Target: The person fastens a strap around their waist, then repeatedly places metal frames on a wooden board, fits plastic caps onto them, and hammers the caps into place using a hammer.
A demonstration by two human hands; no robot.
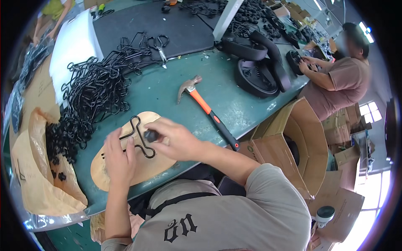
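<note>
My left hand (119,157) is closed over one side of a bent black metal wire frame (144,144), its thumb and fingers across the rods. The frame lies on an oval tan board (163,167) at the table's near edge. Between the fingertips of my right hand (176,139) is a small round black knob (150,134), just beside the wire's right side. A claw hammer (207,109) with an orange and black handle lies to the right of the board, its head pointing away from me.
A tangled heap of black wire frames (98,83) lies at left, beside a paper bag (35,171) with small black parts. Scissors (159,48) lie beyond. Black curved plastic parts (255,75) sit at back right. An open cardboard box (289,146) stands near a co-worker (343,75).
</note>
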